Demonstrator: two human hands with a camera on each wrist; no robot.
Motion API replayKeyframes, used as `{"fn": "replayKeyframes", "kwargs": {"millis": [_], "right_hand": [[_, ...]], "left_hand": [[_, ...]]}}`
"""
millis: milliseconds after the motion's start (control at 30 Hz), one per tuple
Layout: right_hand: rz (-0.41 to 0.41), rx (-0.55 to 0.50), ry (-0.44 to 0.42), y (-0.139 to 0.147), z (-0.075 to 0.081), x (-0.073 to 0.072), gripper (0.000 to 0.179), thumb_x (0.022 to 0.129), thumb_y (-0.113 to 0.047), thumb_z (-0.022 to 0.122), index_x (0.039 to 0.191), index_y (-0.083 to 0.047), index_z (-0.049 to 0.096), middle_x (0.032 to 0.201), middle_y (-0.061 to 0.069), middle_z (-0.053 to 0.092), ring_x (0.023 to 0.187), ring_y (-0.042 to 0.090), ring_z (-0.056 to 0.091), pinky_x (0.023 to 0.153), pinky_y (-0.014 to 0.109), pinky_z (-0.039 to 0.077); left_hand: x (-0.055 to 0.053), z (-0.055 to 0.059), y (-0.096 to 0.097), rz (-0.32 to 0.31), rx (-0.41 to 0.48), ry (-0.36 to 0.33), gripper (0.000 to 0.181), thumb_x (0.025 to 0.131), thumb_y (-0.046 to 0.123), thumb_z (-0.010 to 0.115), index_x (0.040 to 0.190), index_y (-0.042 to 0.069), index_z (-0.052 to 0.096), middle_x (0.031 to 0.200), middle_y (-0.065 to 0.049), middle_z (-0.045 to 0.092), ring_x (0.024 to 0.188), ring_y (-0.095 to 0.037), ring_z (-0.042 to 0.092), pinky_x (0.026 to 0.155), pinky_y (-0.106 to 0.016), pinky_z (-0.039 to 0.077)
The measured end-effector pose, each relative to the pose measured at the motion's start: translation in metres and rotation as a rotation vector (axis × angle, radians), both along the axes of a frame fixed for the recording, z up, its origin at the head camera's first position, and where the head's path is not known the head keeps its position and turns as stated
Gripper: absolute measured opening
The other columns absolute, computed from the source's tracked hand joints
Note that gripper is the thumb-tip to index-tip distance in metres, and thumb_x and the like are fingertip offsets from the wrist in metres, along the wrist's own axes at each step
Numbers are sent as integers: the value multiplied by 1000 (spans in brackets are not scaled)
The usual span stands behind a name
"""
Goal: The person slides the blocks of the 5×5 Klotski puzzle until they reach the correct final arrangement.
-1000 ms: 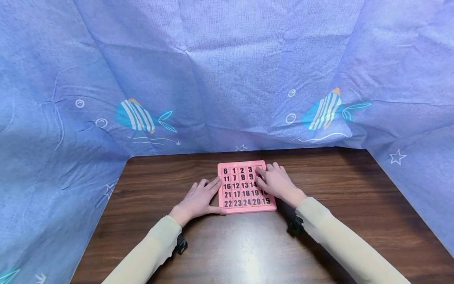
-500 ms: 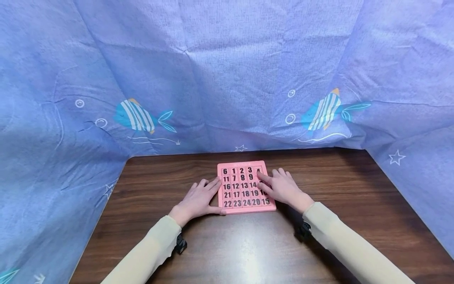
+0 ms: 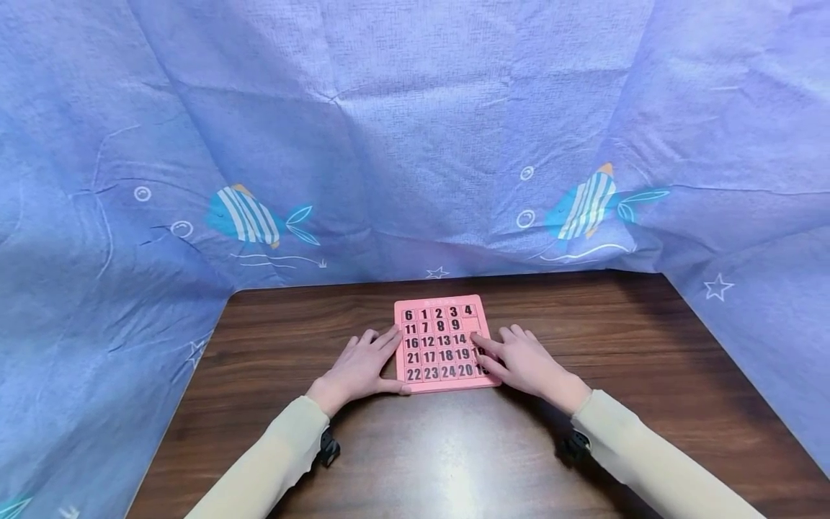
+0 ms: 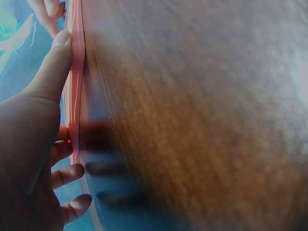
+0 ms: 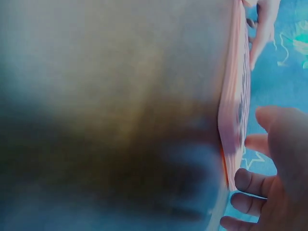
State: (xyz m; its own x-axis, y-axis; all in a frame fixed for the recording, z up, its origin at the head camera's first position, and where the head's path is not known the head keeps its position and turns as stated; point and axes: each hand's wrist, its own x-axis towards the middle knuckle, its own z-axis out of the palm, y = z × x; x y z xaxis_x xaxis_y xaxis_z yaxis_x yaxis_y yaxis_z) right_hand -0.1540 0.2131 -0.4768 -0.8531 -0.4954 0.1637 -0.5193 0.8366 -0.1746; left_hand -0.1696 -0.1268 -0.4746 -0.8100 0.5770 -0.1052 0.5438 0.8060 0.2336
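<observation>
A pink sliding number puzzle (image 3: 445,344) with black numerals lies flat on the table. Spread beside its left edge, my left hand (image 3: 358,367) has fingertips on that edge and its thumb at the near left corner. From the right, my right hand (image 3: 530,362) reaches over the rightmost column, index finger and thumb extended onto the lower tiles and partly covering them. The 4 tile (image 3: 468,310) fills the top right slot, with a bare slot just below it. In the right wrist view, the puzzle's side (image 5: 233,110) shows beside the loosely bent fingers.
The dark wood-grain table (image 3: 292,310) extends around the puzzle, with a glare patch near its front. A blue fish-patterned cloth (image 3: 415,144) hangs behind and at the sides. Black wrist devices sit under both sleeves.
The 4 tile has slid up into the top right slot. My right hand has then shifted down the right column, towards the near edge. The left hand stays at the puzzle's left edge.
</observation>
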Motion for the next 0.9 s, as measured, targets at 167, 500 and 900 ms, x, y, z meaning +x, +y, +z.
{"fn": "replayKeyframes", "kwargs": {"millis": [167, 500, 900], "right_hand": [[-22, 24, -18, 1, 1, 2, 47, 101, -40, 66, 144, -22, 66, 86, 5, 55, 86, 28, 49, 74, 42, 39], [-71, 31, -66, -4, 2, -13, 49, 103, -42, 63, 147, -21, 63, 95, 13, 62, 89, 30, 50, 76, 45, 41], [43, 9, 23, 11, -2, 28, 47, 101, -40, 67, 144, -23, 66, 84, -1, 53, 83, 22, 48, 73, 37, 37]], "left_hand": [[0, 0, -1, -4, 3, 23, 109, 82, 75, 71, 163, 12, 36, 170, -7, 31, 135, -33, 43, 109, -60, 37], [0, -2, 1, -6, -3, 16, 110, 82, 77, 69, 164, 12, 35, 171, -6, 30, 137, -33, 43, 110, -61, 36], [0, -3, -1, -3, 2, 19, 111, 82, 77, 69, 165, 13, 33, 171, -5, 28, 135, -32, 44, 109, -60, 36]]}}
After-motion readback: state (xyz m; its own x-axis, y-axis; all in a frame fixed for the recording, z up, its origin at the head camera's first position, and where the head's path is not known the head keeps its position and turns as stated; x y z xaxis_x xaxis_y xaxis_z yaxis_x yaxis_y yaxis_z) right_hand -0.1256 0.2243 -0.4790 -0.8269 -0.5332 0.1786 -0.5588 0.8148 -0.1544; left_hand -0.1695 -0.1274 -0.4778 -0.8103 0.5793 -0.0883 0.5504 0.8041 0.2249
